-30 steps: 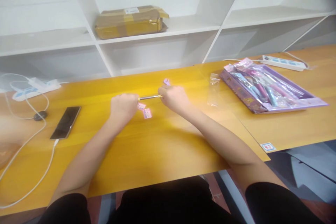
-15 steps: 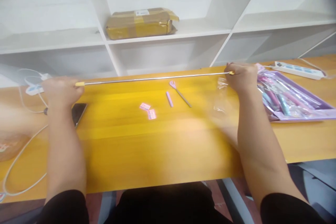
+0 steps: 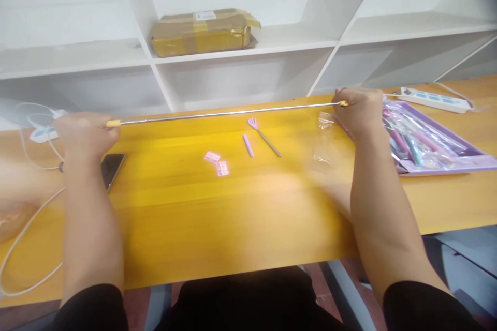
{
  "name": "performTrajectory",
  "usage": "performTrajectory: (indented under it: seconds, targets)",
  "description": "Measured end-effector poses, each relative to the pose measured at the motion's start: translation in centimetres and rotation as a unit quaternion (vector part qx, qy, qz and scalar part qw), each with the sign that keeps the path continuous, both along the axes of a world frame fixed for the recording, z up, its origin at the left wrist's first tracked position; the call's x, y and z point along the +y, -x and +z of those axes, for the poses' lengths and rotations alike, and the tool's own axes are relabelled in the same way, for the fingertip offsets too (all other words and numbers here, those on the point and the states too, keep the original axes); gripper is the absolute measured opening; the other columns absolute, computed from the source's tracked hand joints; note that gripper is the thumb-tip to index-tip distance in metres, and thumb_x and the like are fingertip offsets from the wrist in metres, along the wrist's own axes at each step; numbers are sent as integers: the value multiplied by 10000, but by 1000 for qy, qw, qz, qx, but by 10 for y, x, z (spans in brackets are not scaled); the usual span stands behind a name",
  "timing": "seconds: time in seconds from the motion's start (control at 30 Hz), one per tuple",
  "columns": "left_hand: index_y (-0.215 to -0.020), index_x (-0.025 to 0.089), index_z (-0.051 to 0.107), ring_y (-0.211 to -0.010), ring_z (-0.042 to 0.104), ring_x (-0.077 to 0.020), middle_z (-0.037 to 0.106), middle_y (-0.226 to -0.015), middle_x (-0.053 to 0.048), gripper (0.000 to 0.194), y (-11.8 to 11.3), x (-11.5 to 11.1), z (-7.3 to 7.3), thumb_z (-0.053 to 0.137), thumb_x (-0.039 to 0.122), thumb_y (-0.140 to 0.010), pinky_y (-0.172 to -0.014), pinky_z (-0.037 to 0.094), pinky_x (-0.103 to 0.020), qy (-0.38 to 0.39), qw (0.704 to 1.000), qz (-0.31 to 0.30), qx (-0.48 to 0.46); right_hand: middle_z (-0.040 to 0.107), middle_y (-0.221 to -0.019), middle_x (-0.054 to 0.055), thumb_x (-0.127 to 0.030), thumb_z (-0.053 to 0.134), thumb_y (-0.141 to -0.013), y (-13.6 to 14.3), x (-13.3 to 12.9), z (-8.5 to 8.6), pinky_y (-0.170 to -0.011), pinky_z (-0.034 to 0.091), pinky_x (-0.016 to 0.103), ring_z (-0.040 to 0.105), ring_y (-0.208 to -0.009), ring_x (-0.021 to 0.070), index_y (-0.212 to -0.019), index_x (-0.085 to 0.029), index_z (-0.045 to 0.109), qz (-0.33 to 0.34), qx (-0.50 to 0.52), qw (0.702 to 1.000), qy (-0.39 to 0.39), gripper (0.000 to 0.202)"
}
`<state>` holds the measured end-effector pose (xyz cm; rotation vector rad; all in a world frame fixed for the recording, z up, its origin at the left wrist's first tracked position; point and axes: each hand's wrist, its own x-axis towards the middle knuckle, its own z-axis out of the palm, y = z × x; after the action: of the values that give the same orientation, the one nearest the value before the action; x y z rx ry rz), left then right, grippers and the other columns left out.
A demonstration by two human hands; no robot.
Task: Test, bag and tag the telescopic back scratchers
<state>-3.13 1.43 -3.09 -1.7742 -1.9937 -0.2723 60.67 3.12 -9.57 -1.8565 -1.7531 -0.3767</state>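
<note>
A thin metal telescopic back scratcher (image 3: 229,113) with yellow ends is stretched out level above the table. My left hand (image 3: 86,133) is wrapped round its yellow handle, while my right hand (image 3: 361,108) grips the other end, where a bit of yellow pokes out of the fist. Below the rod lies a purple back scratcher (image 3: 264,137) with a claw-shaped head, its grey shaft pointing toward me. Beside that is a short purple tube (image 3: 248,145). Two small pink printed cards (image 3: 222,168) overlap at its left. Near my right forearm rests a clear plastic sleeve (image 3: 324,139).
Right of my right hand, a purple tray (image 3: 462,165) holds several wrapped items. Power strips (image 3: 435,99) lie at the back right and left. A phone (image 3: 113,168) and white cable (image 3: 29,217) are by my left arm. A taped carton (image 3: 202,33) sits on the white shelf.
The whole view has shifted slightly, so the table's things appear a little further left. Both hands still hold the extended back scratcher, at about the same length.
</note>
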Motion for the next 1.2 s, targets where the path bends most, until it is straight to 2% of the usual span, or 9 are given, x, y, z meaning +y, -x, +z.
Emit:
performTrajectory:
  seconds: [0.13,0.3,0.4,0.57,0.77,1.0,1.1,1.17,1.2]
  targets:
    - [-671,228,373,-754,303,-205,329,-666,-16,242,3,-1,1,544,378,-751,-702,205,-352,-14,1000,-19,-19,566,-736,46,-166,591,-1119,-3,0,2,-779,393,319,568,-774,182,-712,-273,469,-15,-14,1000,8,438]
    - [-683,234,406,-770,340,-220,358,-669,-22,211,3,0,2,534,382,-760,-725,234,-358,-14,1000,8,-8,606,-752,63,-159,600,-1102,-5,-1,2,-770,390,324,571,-772,181,-719,-262,492,-15,-20,1000,3,410]
    - [-691,235,435,-767,354,-224,373,-663,-24,215,4,1,2,549,399,-772,-740,239,-355,-13,1000,2,-9,614,-753,64,-162,605,-1091,-4,-1,2,-772,390,322,564,-768,181,-719,-259,497,-6,-20,1000,-6,399]
    - [-741,230,517,-808,371,-225,407,-691,-30,217,10,4,-2,525,409,-866,-752,211,-340,-19,1000,-6,7,618,-768,62,-140,629,-1056,-7,0,3,-782,390,307,572,-788,175,-727,-257,521,-17,-8,1000,10,365]
    - [-735,229,480,-790,324,-221,346,-692,-17,236,7,3,-2,523,389,-903,-738,180,-338,-17,1000,-23,0,643,-784,63,-136,632,-1042,-5,0,2,-791,392,308,581,-797,185,-727,-261,527,-20,0,1000,7,354]
    - [-766,216,554,-724,276,-185,330,-687,5,188,-2,3,2,509,314,-920,-704,207,-329,6,1000,-5,23,780,-939,137,16,699,-912,-18,9,-3,-828,429,302,673,-909,206,-863,-196,724,-73,-22,996,40,219]
    - [-814,181,633,-715,228,-155,324,-674,14,209,-19,5,1,487,246,-949,-738,209,-297,20,998,21,55,790,-955,150,19,676,-930,-18,6,4,-830,433,296,681,-913,210,-898,-164,759,-80,-57,994,50,203]
    - [-831,151,673,-706,249,-139,378,-672,9,248,-49,-2,-5,472,203,-967,-763,231,-289,37,996,-3,80,775,-911,142,14,650,-919,9,-1,7,-787,410,297,657,-863,212,-857,-156,744,-44,-88,994,44,204]
    - [-820,143,681,-692,293,-140,431,-676,-4,282,-69,-8,-10,455,187,-984,-758,249,-292,43,995,-30,89,761,-884,133,16,633,-896,32,-6,6,-751,386,298,638,-832,212,-825,-156,726,-7,-101,994,41,208]
